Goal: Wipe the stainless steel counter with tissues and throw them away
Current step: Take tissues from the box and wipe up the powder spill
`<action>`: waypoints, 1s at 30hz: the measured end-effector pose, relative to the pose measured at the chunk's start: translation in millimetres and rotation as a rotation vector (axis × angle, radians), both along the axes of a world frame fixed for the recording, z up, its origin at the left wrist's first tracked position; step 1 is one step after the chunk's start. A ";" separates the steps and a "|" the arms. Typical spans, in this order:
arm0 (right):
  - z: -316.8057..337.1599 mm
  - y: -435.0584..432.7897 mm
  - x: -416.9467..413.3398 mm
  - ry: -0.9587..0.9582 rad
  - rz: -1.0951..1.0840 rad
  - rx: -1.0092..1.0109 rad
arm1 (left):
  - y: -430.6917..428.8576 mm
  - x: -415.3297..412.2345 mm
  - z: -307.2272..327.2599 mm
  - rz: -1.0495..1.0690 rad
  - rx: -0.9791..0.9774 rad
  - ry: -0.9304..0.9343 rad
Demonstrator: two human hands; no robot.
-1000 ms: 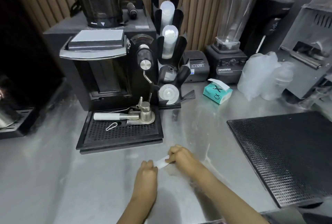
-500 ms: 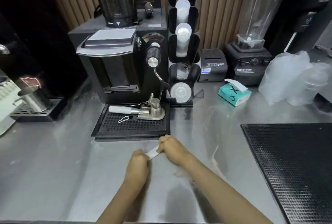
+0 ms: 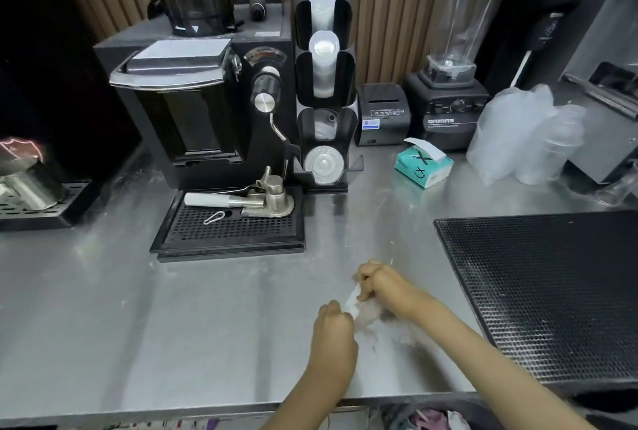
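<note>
- Stainless steel counter [image 3: 221,333] runs across the view, with a black drip tray [image 3: 231,229] toward the back and a black mesh mat [image 3: 552,288] on your right side; a tissue box [image 3: 424,163] stands well behind the work zone.
- Your 2 hands are close together above the counter's front half. The left hand [image 3: 333,321] is curled closed on the near end of 1 white tissue [image 3: 351,303]; the right hand [image 3: 379,283] is curled closed on the far end.
- Tissue position: stretched between both fists, its long axis running from near-left to far-right. Motion blur hides whether it touches the steel.
- Judgement: the smeared patch [image 3: 376,322] lies just beneath the tissue span and nearer your right hand, so the wipe turns on pressing down from there.
- Disposal not yet done; a bin opening seems to show below the front edge, too unclear to confirm.
</note>
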State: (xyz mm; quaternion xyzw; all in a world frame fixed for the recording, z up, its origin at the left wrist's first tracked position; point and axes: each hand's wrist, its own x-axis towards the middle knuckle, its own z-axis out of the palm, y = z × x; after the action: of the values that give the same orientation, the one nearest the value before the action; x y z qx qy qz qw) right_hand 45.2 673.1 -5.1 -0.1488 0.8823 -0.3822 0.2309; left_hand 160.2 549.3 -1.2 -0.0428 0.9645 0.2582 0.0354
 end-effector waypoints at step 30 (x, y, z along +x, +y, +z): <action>36.1 -6.5 -19.9 0.153 -0.016 0.003 | -14.2 -42.0 12.0 0.154 0.151 0.062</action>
State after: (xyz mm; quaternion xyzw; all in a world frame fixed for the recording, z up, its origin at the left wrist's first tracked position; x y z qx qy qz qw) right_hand 25.4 666.5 31.0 -0.1702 0.8991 -0.3702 0.1599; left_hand 118.2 535.1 10.8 -0.1058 0.9368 0.3331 -0.0111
